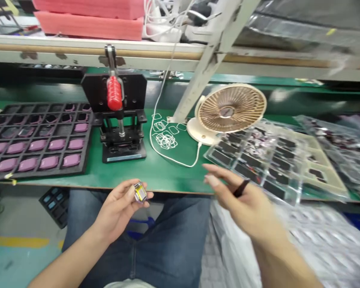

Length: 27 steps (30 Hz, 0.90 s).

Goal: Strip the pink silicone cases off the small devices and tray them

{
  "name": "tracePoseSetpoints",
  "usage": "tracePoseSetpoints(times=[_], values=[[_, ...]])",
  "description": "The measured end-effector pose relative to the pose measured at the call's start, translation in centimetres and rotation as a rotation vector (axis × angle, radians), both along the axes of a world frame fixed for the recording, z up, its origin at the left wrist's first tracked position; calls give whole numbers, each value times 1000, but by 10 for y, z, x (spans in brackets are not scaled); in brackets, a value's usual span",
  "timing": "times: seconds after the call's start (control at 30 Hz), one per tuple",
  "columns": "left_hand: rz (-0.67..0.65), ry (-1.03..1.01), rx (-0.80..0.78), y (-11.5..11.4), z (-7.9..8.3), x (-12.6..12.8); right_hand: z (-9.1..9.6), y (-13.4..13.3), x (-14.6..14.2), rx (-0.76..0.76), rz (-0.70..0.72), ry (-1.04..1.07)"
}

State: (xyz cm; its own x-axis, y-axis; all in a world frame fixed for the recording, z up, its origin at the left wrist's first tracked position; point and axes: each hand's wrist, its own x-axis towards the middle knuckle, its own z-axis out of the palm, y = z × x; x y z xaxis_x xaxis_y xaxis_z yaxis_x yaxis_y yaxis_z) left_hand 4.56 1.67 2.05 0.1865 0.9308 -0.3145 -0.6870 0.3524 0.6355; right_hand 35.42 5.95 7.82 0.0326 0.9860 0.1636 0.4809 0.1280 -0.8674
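Small shiny rectangular part [140,193] with a yellowish metallic wrap sits in the left hand [117,208], pinched between the thumb and the curled fingertips [128,193], which are closed on its sides, with most of its face showing above them, just below the front edge of the bench. The right hand [243,204], blurred and held apart from the left at lower right, grips one thin black strip [241,188] between the thumb and the bent fingers [211,180]. Two hands show in all. Beyond them, a green bench mat [174,176] carries one black press [115,120] with one red handle [114,93], at centre left. To its left lies one black grid tray [37,172], with about eleven pink pads [49,162] in its lower rows; its upper cells look darker. Right of the press lie a thin white cable [168,160] and a loose bunch of small white loops [166,140], then one beige desk fan [229,110]. One clear plastic tray [291,196] of many black rectangular pieces [246,172] sits at right, with a clear bag [333,148] overlapping its far edge. Two pink foam slabs [90,24] lie on the shelf at upper left.
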Motion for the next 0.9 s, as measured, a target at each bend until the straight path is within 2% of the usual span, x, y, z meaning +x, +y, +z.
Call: tracePoseSetpoints(times=[0.1, 0.23, 0.37, 0.53, 0.73, 0.9], values=[[89, 29, 80, -1, 4, -6, -22, -18, -60, -177, 203, 179], [185, 65, 177, -4, 7, -15, -39, -24, -114, -423, 279, 554], [341, 194, 301, -7, 3, -19, -46, -29, -148, -641, 323, 831], [484, 337, 413, -15, -5, -20, -54, -37, -172, -736, 355, 996], [505, 473, 538, -19, -14, -19, -57, -41, -183, -854, 341, 1190], [514, 475, 544, -20, -18, -18, -59, -42, -182, -923, 375, 1295]])
